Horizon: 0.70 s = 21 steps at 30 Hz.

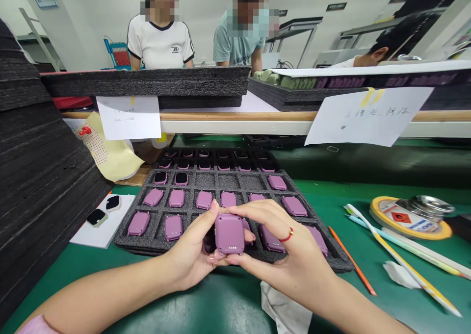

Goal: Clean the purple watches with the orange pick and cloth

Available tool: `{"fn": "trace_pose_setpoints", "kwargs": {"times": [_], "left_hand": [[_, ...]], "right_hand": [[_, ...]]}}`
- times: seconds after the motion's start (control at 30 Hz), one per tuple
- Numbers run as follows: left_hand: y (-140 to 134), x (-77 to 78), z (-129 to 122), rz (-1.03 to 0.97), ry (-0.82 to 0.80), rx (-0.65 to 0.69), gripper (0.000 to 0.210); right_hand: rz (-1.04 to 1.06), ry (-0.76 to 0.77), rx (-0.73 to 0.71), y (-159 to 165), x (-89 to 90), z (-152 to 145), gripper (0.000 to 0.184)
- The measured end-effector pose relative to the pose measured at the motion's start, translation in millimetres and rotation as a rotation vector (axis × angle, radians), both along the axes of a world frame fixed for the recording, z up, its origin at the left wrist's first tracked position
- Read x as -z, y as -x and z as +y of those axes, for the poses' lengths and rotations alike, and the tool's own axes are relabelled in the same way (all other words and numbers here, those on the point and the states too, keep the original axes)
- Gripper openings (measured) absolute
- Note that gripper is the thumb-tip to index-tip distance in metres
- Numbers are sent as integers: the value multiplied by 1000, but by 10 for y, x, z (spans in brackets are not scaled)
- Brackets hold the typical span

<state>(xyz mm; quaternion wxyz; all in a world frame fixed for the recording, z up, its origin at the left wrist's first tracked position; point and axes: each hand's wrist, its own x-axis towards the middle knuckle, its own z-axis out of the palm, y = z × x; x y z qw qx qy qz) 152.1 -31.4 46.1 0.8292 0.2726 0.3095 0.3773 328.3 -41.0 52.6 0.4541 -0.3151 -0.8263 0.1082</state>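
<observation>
A purple smartwatch case (pixel 230 233) is upright in front of me, its back with a row of small metal contacts facing me. My right hand (pixel 290 250), with a red ring on one finger, pinches it between thumb below and index finger above. My left hand (pixel 193 243) is closed at its left side, the thumb near the upper edge. Against the left fingers shows a dark glossy watch face (pixel 209 241), partly hidden behind the purple case. Both hands are over the front of a black foam tray (pixel 156 231) whose compartments hold purple watch cases (pixel 173 227).
Two watches (pixel 96 217) lie on a white pad at left, beside stacked black foam (pixel 29 177). At right are a yellow tape roll (pixel 382 221), pens (pixel 405 260) and an orange stick (pixel 351 260). A white cloth (pixel 285 309) lies in front. Co-workers are behind the shelf (pixel 235 125).
</observation>
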Motion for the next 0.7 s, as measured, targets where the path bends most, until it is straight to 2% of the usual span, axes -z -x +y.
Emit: {"fn": "trace_pose_setpoints", "kwargs": {"times": [0.27, 0.47, 0.7], "left_hand": [[2, 4, 0, -4, -7, 7, 50], [-11, 12, 9, -29, -38, 17, 52], [-8, 28, 13, -34, -38, 28, 52]], "right_hand": [[-18, -11, 6, -12, 0, -15, 45], [-67, -34, 7, -22, 13, -9, 56], [-68, -25, 8, -21, 25, -4, 57]]}}
